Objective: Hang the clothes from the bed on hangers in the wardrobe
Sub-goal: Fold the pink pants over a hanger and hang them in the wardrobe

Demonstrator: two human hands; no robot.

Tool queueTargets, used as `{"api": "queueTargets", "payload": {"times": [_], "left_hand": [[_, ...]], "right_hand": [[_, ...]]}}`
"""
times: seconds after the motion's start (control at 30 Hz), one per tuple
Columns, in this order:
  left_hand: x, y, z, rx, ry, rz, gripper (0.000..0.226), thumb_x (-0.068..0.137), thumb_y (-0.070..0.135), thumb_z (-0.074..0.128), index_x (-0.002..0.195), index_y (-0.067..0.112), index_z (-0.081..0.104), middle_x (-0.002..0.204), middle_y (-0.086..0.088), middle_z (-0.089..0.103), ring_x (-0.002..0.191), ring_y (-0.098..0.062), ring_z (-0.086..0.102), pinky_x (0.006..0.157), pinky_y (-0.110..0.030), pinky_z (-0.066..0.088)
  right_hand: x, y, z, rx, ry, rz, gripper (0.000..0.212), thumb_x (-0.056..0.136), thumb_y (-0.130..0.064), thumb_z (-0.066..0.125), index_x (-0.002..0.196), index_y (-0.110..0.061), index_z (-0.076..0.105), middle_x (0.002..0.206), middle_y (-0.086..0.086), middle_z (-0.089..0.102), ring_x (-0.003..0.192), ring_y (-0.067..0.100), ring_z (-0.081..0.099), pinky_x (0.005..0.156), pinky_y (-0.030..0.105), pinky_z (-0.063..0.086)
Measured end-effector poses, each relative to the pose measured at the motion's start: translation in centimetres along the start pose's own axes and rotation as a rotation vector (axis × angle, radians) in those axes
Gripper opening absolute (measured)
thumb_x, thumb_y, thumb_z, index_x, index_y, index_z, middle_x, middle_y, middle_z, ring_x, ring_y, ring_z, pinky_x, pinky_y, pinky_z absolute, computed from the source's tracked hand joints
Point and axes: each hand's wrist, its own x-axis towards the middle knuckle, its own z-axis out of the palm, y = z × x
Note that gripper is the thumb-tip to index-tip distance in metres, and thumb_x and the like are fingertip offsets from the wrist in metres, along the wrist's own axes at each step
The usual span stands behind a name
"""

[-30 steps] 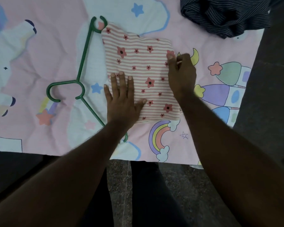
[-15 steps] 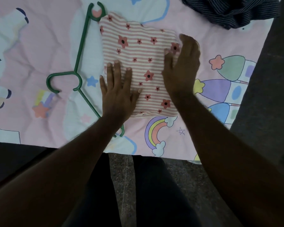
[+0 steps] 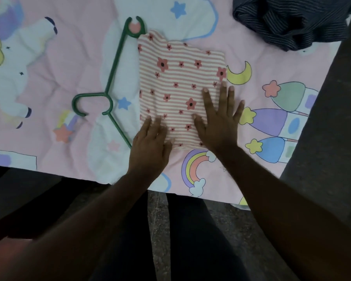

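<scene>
Lower arm of the green hanger [image 3: 114, 78] is running under the left hand [image 3: 150, 145], so its end is hidden there. The dark pinstriped garment [image 3: 288, 23] is getting cut off by the top edge, well beyond the right hand [image 3: 219, 122]. Its shape is hard to read, just a crumpled heap. Left hand is slightly blurred.

The folded garment [image 3: 176, 78] is lying flat on the bedsheet [image 3: 59, 67], partly under both palms. It is soft knit with thin pink-and-cream stripes and red flowers with dark centres, roughly rectangular, with a wavy far edge.

Left hand is resting flat on its near left corner, fingers straight and together, gripping nothing. Right hand is pressing flat on its near right part, fingers splayed, outer fingers reaching over onto the sheet, gripping nothing.

Hanger is thin plastic. Its hook is curling away left of the left hand, and its far tip is sitting right beside the garment's far left corner. Sheet is pink, wrinkled, cartoon-printed.
</scene>
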Motion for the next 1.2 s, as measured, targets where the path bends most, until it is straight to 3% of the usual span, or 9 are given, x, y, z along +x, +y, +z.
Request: {"api": "queueTargets", "payload": {"times": [0.1,0.23,0.33,0.53,0.67,0.87,1.03,1.13,1.2], "left_hand": [[1.3,0.3,-2.2,-0.201,0.212,-0.272,0.028,0.089,0.017,0.057,0.115,0.007,0.062,0.120,-0.013,0.059,0.109,-0.034,0.053,0.085,-0.040,0.050],[3.3,-0.5,-2.6,-0.427,0.106,-0.547,0.046,0.084,0.016,0.069,0.125,0.012,0.049,0.119,-0.011,0.057,0.110,-0.030,0.056,0.086,-0.035,0.042],[3.9,-1.4,-2.6,-0.469,0.027,-0.623,0.047,0.084,0.022,0.073,0.120,0.009,0.045,0.112,-0.012,0.064,0.104,-0.033,0.060,0.079,-0.034,0.043],[4.3,-3.0,-2.4,-0.490,-0.123,-0.665,0.054,0.080,0.038,0.075,0.115,0.006,0.050,0.116,-0.013,0.063,0.107,-0.034,0.059,0.088,-0.039,0.048],[4.9,-4.5,-2.5,-0.548,-0.270,-0.649,0.061,0.075,0.043,0.079,0.117,0.004,0.058,0.117,-0.012,0.064,0.107,-0.030,0.060,0.092,-0.040,0.050],[4.7,-5.1,-2.5,-0.618,-0.272,-0.614,0.056,0.071,0.034,0.084,0.113,0.006,0.059,0.112,-0.009,0.066,0.103,-0.027,0.062,0.088,-0.038,0.052],[4.7,-5.0,-2.5,-0.673,-0.259,-0.628,0.059,0.071,0.033,0.084,0.116,0.006,0.058,0.112,-0.004,0.065,0.101,-0.023,0.062,0.079,-0.033,0.051],[4.4,-4.1,-3.1,-0.687,-0.224,-0.645,0.060,0.075,0.034,0.082,0.119,0.005,0.055,0.116,-0.008,0.065,0.105,-0.026,0.062,0.087,-0.035,0.050],[3.4,-2.8,-3.2,-0.648,-0.124,-0.627,0.052,0.083,0.032,0.074,0.120,0.005,0.049,0.116,-0.011,0.064,0.105,-0.029,0.061,0.081,-0.030,0.046]], "right_hand": [[1.5,-2.7,-1.2,0.006,0.053,-0.019,0.065,0.094,-0.041,0.047,0.153,-0.018,0.032,0.160,0.022,0.019,0.148,0.040,0.014,0.115,0.063,0.006],[4.8,-8.7,-0.4,0.128,-0.014,-0.399,0.062,0.096,-0.043,0.045,0.151,-0.016,0.036,0.159,0.020,0.023,0.147,0.038,0.020,0.116,0.060,0.015],[8.6,-11.0,1.4,0.017,0.014,-0.522,0.068,0.097,-0.055,0.036,0.151,-0.013,0.036,0.158,0.016,0.028,0.147,0.033,0.025,0.117,0.058,0.018],[14.0,-11.5,2.1,-0.034,0.080,-0.411,0.066,0.100,-0.054,0.028,0.150,-0.012,0.037,0.157,0.010,0.034,0.146,0.027,0.029,0.118,0.053,0.021],[14.3,-11.7,0.9,-0.018,0.029,-0.309,0.070,0.099,-0.059,0.022,0.154,-0.016,0.029,0.160,0.010,0.026,0.149,0.027,0.022,0.119,0.052,0.010],[6.2,-6.5,0.9,-0.073,-0.006,-0.382,0.065,0.100,-0.058,0.031,0.153,-0.020,0.032,0.160,0.012,0.025,0.149,0.030,0.019,0.118,0.059,0.009],[2.1,-2.1,-0.2,-0.094,0.000,-0.029,0.063,0.100,-0.051,0.034,0.156,-0.024,0.023,0.163,0.011,0.015,0.151,0.027,0.009,0.119,0.057,0.004],[0.3,-4.7,-0.3,-0.018,0.024,-0.159,0.063,0.099,-0.048,0.038,0.153,-0.017,0.029,0.160,0.018,0.020,0.149,0.034,0.015,0.119,0.057,0.006],[-1.3,-6.4,0.4,0.026,-0.022,-0.320,0.062,0.099,-0.047,0.037,0.153,-0.016,0.030,0.159,0.020,0.022,0.149,0.035,0.016,0.119,0.058,0.009]]}}
